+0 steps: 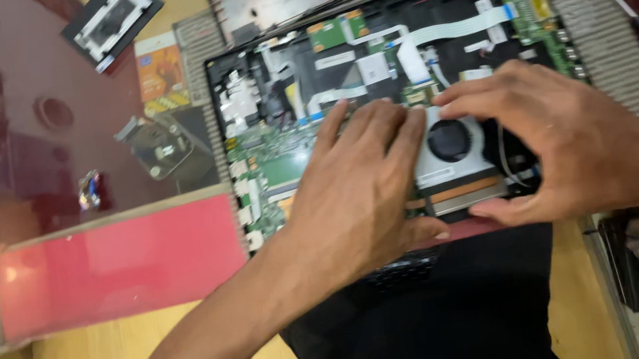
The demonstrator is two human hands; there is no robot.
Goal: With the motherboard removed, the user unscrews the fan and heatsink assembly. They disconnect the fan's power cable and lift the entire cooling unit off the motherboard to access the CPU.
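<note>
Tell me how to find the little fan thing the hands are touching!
Look at the opened laptop lying on the ribbed mat, its green boards and white ribbon cables showing. At its near edge, the left hand and right hand frame the cooling fan. It is the only silvery metal block with a round black hole showing blades.

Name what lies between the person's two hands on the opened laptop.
In the head view, the cooling fan, round and dark in a silvery housing, lies between the left hand and the right hand inside the opened laptop; both hands touch it.
</note>
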